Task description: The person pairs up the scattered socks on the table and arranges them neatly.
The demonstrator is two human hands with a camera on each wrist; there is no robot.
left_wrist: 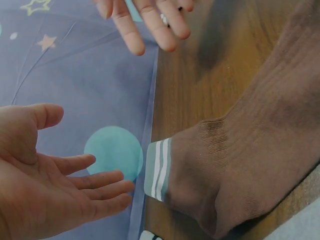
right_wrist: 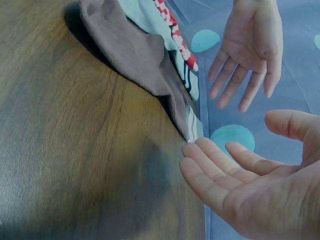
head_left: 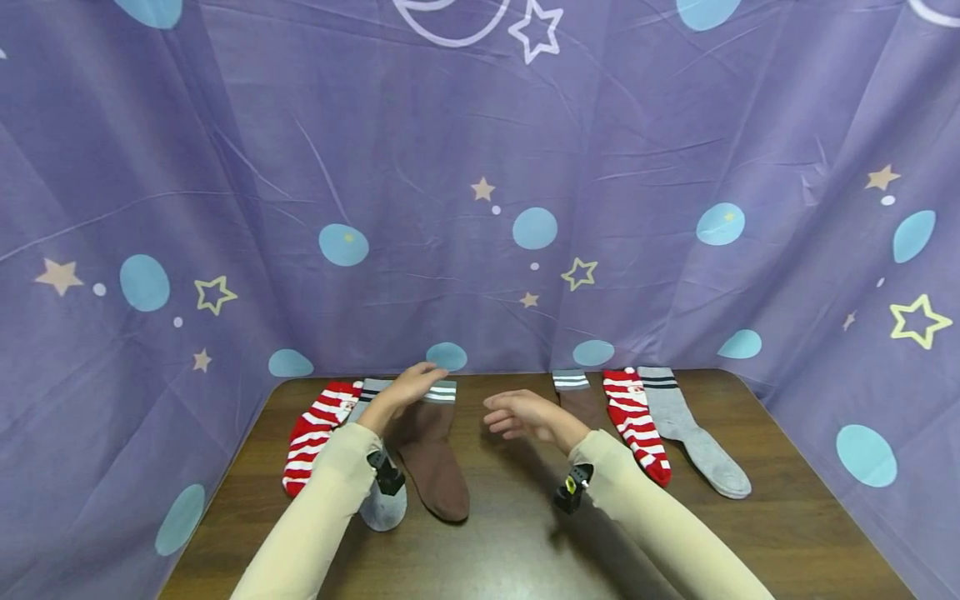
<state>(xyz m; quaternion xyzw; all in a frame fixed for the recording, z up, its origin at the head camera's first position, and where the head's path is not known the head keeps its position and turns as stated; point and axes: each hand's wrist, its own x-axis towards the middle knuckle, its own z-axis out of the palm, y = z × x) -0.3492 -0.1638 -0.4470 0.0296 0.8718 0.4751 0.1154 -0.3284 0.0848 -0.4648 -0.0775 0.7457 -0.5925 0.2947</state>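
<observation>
the left brown sock (head_left: 437, 471) lies flat on the table near its back edge, toe toward the person; its knit is matte and soft, with fine ribbing creased at the bend and a grey-blue cuff ringed by two white stripes. the left hand (head_left: 408, 388) hangs near that cuff, fingers extended and slightly parted, thumb spread, palm bare. the right hand (head_left: 531, 414) hovers over wood between the two brown socks, fingers loosely extended, thumb apart, gripping nothing.

beside the first sock lies a left grey sock (head_left: 385, 510) with dark cuff bands, then a left striped sock (head_left: 309, 446) in red and white. on the other side, the right brown sock (head_left: 579, 403) is partly hidden by the right arm; next come a right striped sock (head_left: 636, 423) and a smooth, long right grey sock (head_left: 701, 446).

the table (head_left: 498, 550) has brown, streaky wood grain with a soft sheen. behind hangs a creased purple cloth (head_left: 420, 167) printed with stars and pale blue ovals.
</observation>
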